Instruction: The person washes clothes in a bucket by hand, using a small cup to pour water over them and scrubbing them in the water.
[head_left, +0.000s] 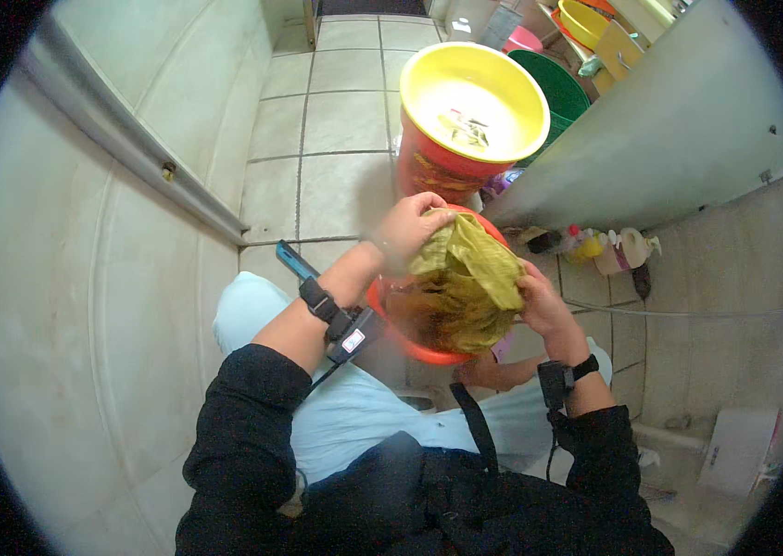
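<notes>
A wet yellow-green cloth is stretched between my two hands above an orange-red basin. My left hand pinches its upper left edge. On the other side, my right hand has its fingers closed on the cloth's right edge. The lower part of the cloth hangs down into the basin, where it looks darker and soaked. Most of the basin's inside is hidden under the cloth, and the basin stands between my knees.
Just beyond the basin stands a tall red bucket with a yellow rim and inside. Behind it is a green bucket. Several bottles line the floor at right, near a frosted panel and a thin hose. A wall closes the left side.
</notes>
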